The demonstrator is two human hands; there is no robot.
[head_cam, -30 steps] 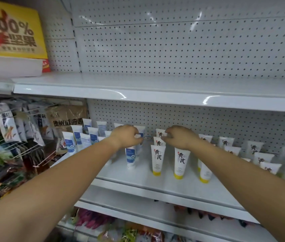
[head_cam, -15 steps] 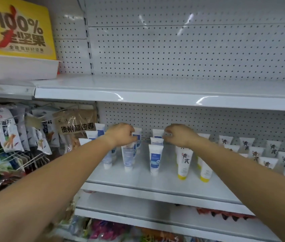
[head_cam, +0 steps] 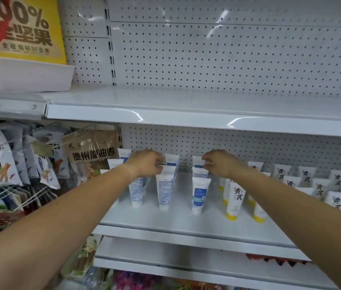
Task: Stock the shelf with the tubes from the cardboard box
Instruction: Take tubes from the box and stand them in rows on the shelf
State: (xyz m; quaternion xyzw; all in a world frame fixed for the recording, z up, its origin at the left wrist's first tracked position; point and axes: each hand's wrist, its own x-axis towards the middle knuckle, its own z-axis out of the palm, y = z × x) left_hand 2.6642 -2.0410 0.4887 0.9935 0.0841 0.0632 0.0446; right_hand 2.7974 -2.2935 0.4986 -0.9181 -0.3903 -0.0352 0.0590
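Observation:
On the white middle shelf (head_cam: 186, 223) stand rows of white tubes with blue labels (head_cam: 199, 194) on their caps. To their right are white tubes with yellow caps (head_cam: 234, 200). My left hand (head_cam: 145, 164) reaches in from the left, and its curled fingers pinch the flat top of a blue-label tube (head_cam: 164, 188) in the second row. My right hand (head_cam: 223, 164) reaches in beside it, its fingertips pinching the top of a blue-label tube (head_cam: 197, 161) at the back. No cardboard box is in view.
An upper shelf (head_cam: 186, 118) overhangs the tubes, with pegboard (head_cam: 228, 59) behind it. Hanging snack bags (head_cam: 0, 160) fill the bay on the left. A yellow sign (head_cam: 19, 28) sits in a white tray (head_cam: 23, 76) at top left. Packets lie on the lower shelf (head_cam: 186, 266).
The view has shifted along the shelf. My hands have drawn a little apart while staying at the tube tops near the back.

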